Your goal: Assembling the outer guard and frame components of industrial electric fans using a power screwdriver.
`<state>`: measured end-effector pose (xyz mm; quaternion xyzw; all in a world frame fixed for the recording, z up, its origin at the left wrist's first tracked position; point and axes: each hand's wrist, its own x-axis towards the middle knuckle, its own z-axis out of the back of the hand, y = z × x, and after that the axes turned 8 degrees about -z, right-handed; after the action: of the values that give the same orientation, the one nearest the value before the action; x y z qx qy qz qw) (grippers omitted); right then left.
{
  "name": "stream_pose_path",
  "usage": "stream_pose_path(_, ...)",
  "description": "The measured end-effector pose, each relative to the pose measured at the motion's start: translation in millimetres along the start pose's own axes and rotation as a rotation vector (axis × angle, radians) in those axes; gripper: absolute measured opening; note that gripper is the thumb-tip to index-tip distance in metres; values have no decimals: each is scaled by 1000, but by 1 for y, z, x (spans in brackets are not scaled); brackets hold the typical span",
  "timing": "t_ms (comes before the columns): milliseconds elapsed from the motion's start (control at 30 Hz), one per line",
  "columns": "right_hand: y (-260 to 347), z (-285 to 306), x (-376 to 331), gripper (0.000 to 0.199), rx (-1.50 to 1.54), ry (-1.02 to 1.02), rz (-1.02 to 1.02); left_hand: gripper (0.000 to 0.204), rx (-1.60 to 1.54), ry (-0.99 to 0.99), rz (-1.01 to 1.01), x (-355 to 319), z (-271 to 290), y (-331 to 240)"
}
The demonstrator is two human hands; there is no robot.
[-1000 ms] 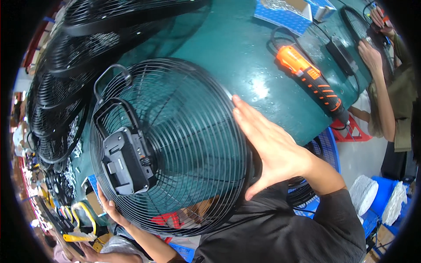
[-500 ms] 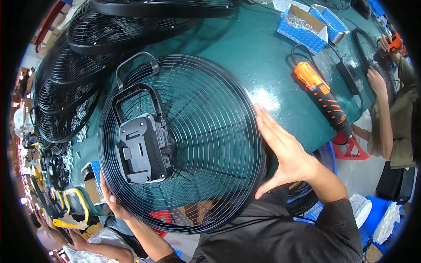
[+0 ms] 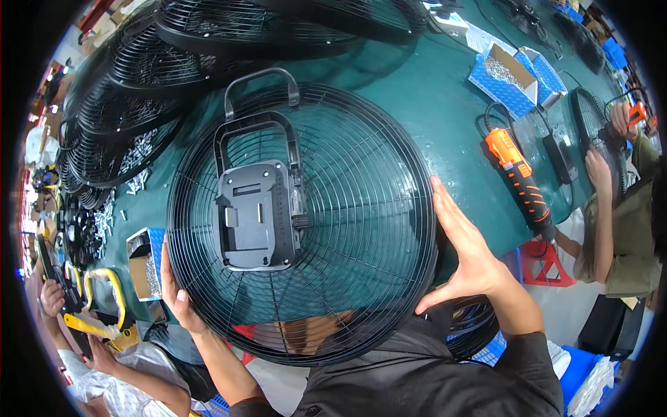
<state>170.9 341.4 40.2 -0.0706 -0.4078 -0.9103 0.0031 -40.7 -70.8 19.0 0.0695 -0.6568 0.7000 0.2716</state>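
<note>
A round black fan [image 3: 361, 201] with a wire cage lies between my hands, overhanging the near table edge. Its grey-black housing [image 3: 253, 240], with a slotted face, sits left of the cage's middle. A dark handle [image 3: 262, 75] arches from the far side. My left hand [image 3: 182, 295] holds the rim at the lower left, fingers along the outside and thumb toward the wires. At the right rim, my right hand [image 3: 472, 257] grips with fingers stretched up along the edge and thumb spread below. The undersides of both hands' grips are partly hidden.
Several black fan cages [image 3: 139, 90] are stacked at the far left. An orange-and-black power screwdriver [image 3: 517, 177] lies to the right, near a blue box of screws [image 3: 504, 80]. Another screw box [image 3: 146, 267] stands left. Co-workers' hands [image 3: 599, 170] work at far right and lower left.
The fan has turned slightly clockwise, so its housing now stands nearly upright in view. Both hands stay at its rim. The whole view has shifted a little.
</note>
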Motion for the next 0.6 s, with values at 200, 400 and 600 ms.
stream_pose_path(200,1,-4,-2,144,-5,-70,34,93,99,29,-63,3,-2,-4)
stream_pose_path(400,2,-4,-6,144,-41,-75,40,87,-204,-73,29,-3,-5,-6)
stream_pose_path(600,8,4,12,137,-159,-105,79,74,-47,-169,34,-4,3,-1)
